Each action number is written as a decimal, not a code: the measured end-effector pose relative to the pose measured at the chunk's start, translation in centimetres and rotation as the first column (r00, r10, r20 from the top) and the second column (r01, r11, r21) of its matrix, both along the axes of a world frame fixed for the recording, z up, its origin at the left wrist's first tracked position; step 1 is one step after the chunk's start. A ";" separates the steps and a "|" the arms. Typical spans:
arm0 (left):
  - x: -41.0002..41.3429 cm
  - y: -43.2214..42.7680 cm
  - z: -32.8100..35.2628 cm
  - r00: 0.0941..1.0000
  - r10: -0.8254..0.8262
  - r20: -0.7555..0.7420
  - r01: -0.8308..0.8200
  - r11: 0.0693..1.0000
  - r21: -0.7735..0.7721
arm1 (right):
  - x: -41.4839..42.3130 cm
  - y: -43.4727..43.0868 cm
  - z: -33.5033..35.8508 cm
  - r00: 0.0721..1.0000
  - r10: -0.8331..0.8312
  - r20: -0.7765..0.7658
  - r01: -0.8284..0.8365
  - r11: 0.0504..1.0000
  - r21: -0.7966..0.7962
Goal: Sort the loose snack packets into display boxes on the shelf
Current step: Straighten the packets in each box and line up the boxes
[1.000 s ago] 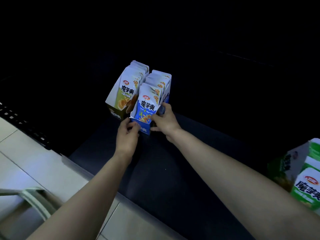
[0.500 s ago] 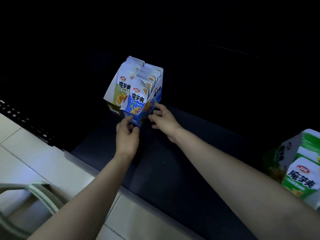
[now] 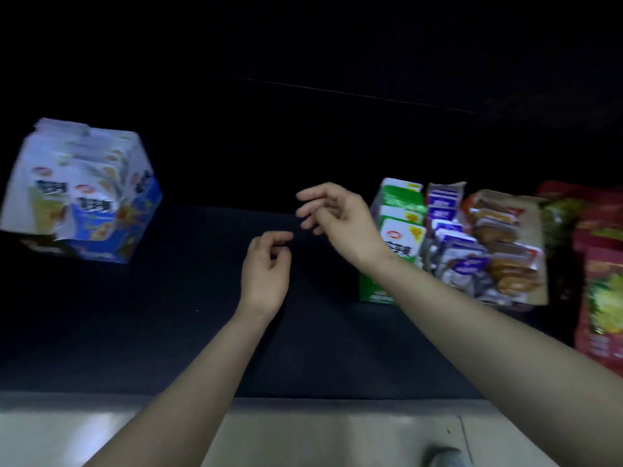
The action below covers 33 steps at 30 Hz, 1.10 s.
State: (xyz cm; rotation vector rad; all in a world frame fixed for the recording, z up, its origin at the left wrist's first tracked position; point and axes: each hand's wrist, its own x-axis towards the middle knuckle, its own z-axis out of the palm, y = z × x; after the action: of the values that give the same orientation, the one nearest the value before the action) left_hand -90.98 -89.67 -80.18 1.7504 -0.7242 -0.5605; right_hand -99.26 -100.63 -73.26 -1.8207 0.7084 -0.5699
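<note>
A second ago both hands were at the front corner of the blue-and-white cardboard display box [image 3: 101, 210], nudging it in against the yellow-green packets [image 3: 40, 210] beside it. Now they have let go. The box stands well to the left of the fingers, packed with upright glossy packets.

The left hand [image 3: 266, 267] hangs over the dark matte shelf [image 3: 168, 315], its fingers [image 3: 279, 235] loosely curled round nothing. The right hand [image 3: 333, 217], just beyond it and to its right, has its fingers [image 3: 313, 195] slack and slightly spread, also empty. I take this to mean one box is finished and attention is swinging to the next lot.

Just to the right of the right hand's fingers stands a stiff green-and-white carton [image 3: 401, 210] with flat packets stepped inside it. Further right lean crinkled purple-and-white foil packets [image 3: 451, 244]. After them come orange-brown packets in a brown kraft card box [image 3: 536, 224], and red pouches [image 3: 600, 281] sit at the far edge. All of these are blurred, so their print cannot be read, and I cannot tell which of them lie loose.
</note>
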 end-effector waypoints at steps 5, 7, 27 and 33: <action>-5.6 -4.3 -0.8 0.966 -0.248 -0.070 0.250 0.968 0.022 | -9.6 -3.5 -1.2 0.935 -0.345 -0.086 0.310 0.909 -0.277; -7.3 -5.9 -1.1 0.950 -0.292 -0.109 0.296 0.955 0.026 | -12.5 -3.8 -3.0 0.905 -0.383 -0.185 0.311 0.893 -0.326; -5.1 0.1 -0.2 0.898 -0.325 0.298 0.207 0.908 0.365 | -10.8 0.2 -4.8 0.945 -0.086 -0.316 0.054 0.993 -0.109; -4.4 4.4 0.8 0.909 -0.360 0.209 0.215 0.836 0.504 | -10.4 2.5 -4.9 0.939 0.113 -0.325 -0.136 0.990 -0.048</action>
State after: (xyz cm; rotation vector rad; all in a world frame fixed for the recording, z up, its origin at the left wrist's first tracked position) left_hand -95.41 -85.28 -79.39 2.2277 -1.1565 -0.7351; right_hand -109.69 -98.17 -78.19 -2.0330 0.7899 -0.2160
